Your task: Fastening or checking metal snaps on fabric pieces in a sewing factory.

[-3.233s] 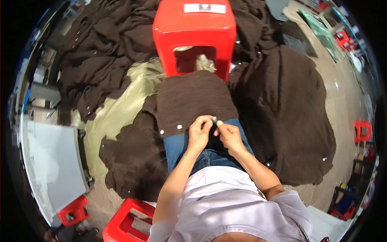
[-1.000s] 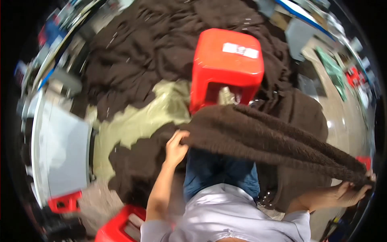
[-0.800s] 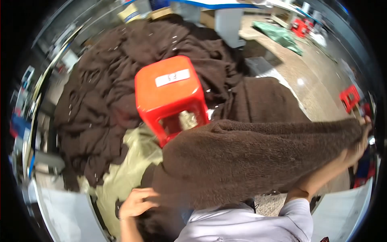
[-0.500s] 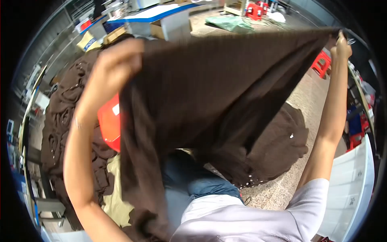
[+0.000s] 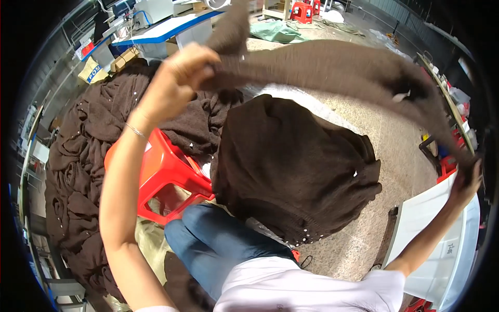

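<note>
A brown knit garment (image 5: 322,65) is stretched in the air between my hands, its middle bowed upward and blurred by motion. My left hand (image 5: 183,78) is closed around one end at upper left, and part of the cloth flies up above it. Far to the right, my right hand (image 5: 470,179) grips the other end; it is in shadow and smeared. A small white tag shows near a dark opening in the cloth. Below, in front of my knees, lies a stack of similar brown garments (image 5: 291,161) with small white bits along its near edge.
At left is a large heap of crumpled brown garments (image 5: 78,171). A red plastic stool (image 5: 171,182) stands between heap and stack. A white bin (image 5: 431,234) is at my right. Farther off are a blue-edged worktable (image 5: 161,35) and a green sheet (image 5: 275,31) on the floor.
The garment has swung up from hanging in front of me, uncovering the stool and the stack. My right hand has moved down and outward; my left has shifted slightly right.
</note>
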`<state>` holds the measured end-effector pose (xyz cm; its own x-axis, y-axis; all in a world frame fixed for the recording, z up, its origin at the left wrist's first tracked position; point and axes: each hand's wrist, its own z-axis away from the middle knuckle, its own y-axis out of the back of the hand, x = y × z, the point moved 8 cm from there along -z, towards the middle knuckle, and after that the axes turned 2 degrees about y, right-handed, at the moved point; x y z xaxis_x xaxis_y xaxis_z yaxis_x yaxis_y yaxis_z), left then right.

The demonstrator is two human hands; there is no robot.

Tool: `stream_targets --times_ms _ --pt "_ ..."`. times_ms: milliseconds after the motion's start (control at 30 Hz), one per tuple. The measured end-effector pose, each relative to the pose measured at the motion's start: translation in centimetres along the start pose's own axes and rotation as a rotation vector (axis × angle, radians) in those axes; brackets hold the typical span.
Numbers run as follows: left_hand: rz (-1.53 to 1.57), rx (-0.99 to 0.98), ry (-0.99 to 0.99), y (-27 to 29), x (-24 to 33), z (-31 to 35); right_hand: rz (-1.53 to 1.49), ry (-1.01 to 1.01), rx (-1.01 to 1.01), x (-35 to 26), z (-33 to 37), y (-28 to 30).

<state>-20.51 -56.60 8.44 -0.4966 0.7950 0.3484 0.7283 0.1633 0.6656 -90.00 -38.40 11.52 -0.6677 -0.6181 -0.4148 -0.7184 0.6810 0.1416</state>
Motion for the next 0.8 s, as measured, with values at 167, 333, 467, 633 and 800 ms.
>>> stream_targets --times_ms 167,333,467,633,800 --pt "-0.053 -0.36 0.236 -10.3 -3.9 10.4 0.078 -0.968 -0.786 -0.9 19.9 -10.6" --pt "-0.054 -0.381 0.563 -10.5 -4.6 22.3 -0.017 -1.025 -1.249 0.1 27.2 -21.0" --pt "-0.174 -0.105 0.78 -5.4 -1.1 34.9 -0.201 -0.895 -1.656 -6.6 31.7 -37.5" --pt "-0.273 0.691 1.44 -2.2 11.4 55.4 -0.671 -0.52 -2.131 -18.7 44.5 -50.1" --pt "-0.534 0.836 2.238 -18.4 33.8 77.4 -0.879 -0.122 -2.368 -34.7 53.3 -52.6"
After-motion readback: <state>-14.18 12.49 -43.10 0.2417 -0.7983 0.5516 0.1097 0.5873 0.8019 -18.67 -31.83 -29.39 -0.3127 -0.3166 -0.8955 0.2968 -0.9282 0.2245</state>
